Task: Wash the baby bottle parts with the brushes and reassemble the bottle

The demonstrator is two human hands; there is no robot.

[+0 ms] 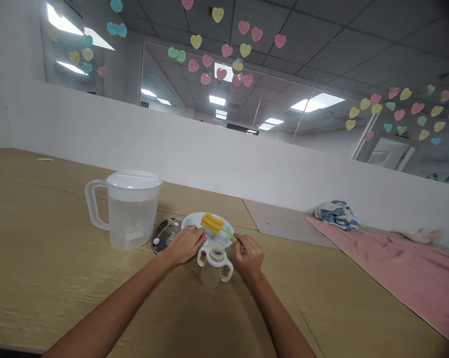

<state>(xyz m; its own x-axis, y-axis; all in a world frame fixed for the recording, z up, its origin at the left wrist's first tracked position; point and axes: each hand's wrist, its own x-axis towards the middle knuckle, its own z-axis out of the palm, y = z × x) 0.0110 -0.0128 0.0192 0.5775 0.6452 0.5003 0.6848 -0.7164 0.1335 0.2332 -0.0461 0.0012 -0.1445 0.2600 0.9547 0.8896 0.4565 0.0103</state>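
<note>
On my feed, the tan table [97,298] carries a large translucent plastic pitcher with a white lid [131,219], well to the left of my left fingers [199,240]. A shallow white dish [191,220] lies just beyond those fingers; whether they grip anything, I can't tell. Nearer me, between both hands, stands a clear bottle with two white handles [211,273]. My right fingers [240,243] pinch the green stick of a yellow sponge brush [212,223], its head over the dish.

Left arm [123,301] and right arm [279,313] are slanting forward and inward.
The left hand [188,243] is lying back up, fingers [198,235] pointing forward and to the right; the right hand [250,254] is curling, thumb and forefinger pinching together, its wrist bending inward.
</note>
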